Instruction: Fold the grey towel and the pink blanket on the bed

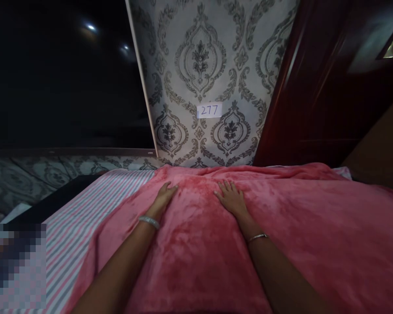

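Note:
A pink plush blanket (pixel 196 253) lies spread over a bed, with soft creases and a bunched fold along its far edge. My left hand (pixel 165 194) rests on its far left part, fingers stretched forward and the thumb apart. Farther right, my right hand (pixel 232 197) lies flat on the same blanket with its fingers spread. Neither hand grips the cloth. Beneath the blanket, a striped sheet (pixel 94 209) shows on the left side.
A large dark television screen (pixel 62 78) stands at the back left. Patterned wallpaper (pixel 199 56) bears a paper label (pixel 209 110) reading 277. A glossy dark red wooden panel (pixel 301 100) rises at the right. The lower left corner is pixelated.

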Demonstrator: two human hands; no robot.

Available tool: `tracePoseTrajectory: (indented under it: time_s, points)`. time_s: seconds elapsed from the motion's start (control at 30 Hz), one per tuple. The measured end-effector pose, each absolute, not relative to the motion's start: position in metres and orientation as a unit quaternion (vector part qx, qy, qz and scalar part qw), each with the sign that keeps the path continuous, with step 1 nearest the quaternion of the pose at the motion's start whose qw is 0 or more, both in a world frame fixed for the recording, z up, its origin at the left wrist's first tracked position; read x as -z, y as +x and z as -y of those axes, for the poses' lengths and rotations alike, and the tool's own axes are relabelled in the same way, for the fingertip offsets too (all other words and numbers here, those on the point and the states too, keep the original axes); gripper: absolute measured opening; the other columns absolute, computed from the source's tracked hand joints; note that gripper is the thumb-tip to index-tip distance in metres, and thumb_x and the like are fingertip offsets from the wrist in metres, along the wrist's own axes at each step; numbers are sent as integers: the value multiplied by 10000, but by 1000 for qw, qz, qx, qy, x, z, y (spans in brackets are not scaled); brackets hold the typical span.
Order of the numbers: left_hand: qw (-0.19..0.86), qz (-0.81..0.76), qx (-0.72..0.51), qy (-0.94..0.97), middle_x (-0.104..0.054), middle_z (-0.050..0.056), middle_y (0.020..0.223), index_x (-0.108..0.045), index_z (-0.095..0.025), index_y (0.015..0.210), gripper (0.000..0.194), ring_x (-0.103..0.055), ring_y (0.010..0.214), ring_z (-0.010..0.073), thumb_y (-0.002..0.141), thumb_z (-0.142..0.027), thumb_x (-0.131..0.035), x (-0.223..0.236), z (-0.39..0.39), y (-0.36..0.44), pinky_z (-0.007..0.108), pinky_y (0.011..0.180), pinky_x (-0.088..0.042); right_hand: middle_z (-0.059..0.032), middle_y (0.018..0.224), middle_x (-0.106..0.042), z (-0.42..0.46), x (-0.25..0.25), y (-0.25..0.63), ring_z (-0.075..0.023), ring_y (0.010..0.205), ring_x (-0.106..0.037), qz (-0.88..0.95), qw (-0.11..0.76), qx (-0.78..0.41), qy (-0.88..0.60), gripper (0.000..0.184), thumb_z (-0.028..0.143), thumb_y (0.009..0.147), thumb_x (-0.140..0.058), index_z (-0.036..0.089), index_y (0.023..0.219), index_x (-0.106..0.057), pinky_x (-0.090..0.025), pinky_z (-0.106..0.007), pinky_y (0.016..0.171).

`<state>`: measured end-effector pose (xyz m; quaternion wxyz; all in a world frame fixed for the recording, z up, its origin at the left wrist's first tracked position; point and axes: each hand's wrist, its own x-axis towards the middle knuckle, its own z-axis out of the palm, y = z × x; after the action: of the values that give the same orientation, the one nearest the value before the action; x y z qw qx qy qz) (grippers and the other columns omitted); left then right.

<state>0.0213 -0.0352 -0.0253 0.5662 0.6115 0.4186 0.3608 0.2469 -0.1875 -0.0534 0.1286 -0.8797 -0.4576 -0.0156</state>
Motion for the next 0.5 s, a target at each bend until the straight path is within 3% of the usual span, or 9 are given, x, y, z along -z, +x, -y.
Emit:
tracePoseTrajectory:
  time_s: [0.1,0.23,0.4,0.5]
  points:
    - [527,-447,-364,625,-578,208,1402,-442,-131,1454,741,-693,1074,237,846,-476,-688,11,21,47,312,866,-562,-56,1658,-253,188,52,247,-300,1532,-168,459,132,13,-879,626,554,1027,-273,260,1575,-346,-223,-609,1178]
    - [445,-483,-366,659,-585,210,1394,-557,-116,1318,569,-630,1204,273,828,-358,-715,7,0,83,342,971,-506,-54,1664,-238,189,50,246,-310,1535,-152,463,137,11,-876,627,560,1025,-273,266,1573,-351,-230,-609,1172]
    - [361,-523,-352,687,-699,203,1126,-653,-140,1032,227,-616,1197,333,826,-234,-659,23,-5,96,428,1008,-450,-54,1661,-248,190,49,246,-294,1535,-156,465,141,9,-874,608,553,1026,-283,271,1555,-387,-240,-598,1167]
    - [345,-529,-346,694,-705,180,1085,-640,-166,1029,204,-619,1181,330,841,-243,-624,26,-3,95,430,989,-453,-57,1660,-251,190,48,245,-292,1535,-156,466,139,10,-874,607,553,1026,-282,269,1550,-396,-231,-592,1170]
